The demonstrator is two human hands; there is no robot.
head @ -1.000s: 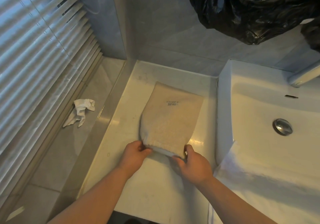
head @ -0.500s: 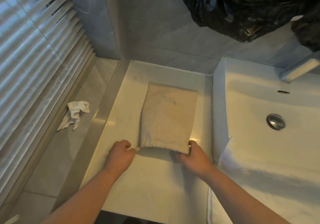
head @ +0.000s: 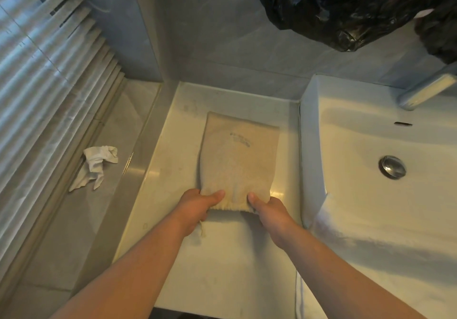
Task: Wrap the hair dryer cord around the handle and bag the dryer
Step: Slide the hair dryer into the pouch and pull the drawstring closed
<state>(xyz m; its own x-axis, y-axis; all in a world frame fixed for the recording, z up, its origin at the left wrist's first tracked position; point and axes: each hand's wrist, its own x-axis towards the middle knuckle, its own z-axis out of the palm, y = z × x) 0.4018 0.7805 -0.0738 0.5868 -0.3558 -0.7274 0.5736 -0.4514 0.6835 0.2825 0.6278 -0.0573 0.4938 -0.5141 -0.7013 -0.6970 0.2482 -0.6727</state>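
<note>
- A black plastic bag [head: 346,4] is being seen hanging in front of the grey tiled wall [head: 222,34], above the far right of the scene and well apart from the hands.
- The right side is being taken up by a white sink basin [head: 358,126], with its metal drain [head: 392,167] and a faucet [head: 425,91] at the far edge; a white towel [head: 371,257] is being draped over the basin's near part.
- A crumpled white cloth [head: 96,165] is being left on the ledge beside the window blinds [head: 37,71], to the left of the countertop [head: 222,269].
- Nothing is being placed between the camera and the hands.
- A short line of dark print is being shown on the upper face of the drawstring bag [head: 237,160] (too blurred to be read).
- The drawstring bag is being kept flat on the countertop, just beside the basin wall, with its gathered mouth toward the person.
- The mouth's left corner is being gripped by the left hand [head: 195,205], thumb pressed on top and fingers curled beneath; a drawstring end [head: 203,229] is being trailed below that hand.
- The mouth's right corner is being gripped likewise by the right hand [head: 269,210].
- Whether the dryer is being held inside cannot be told, the cloth hiding its contents.
</note>
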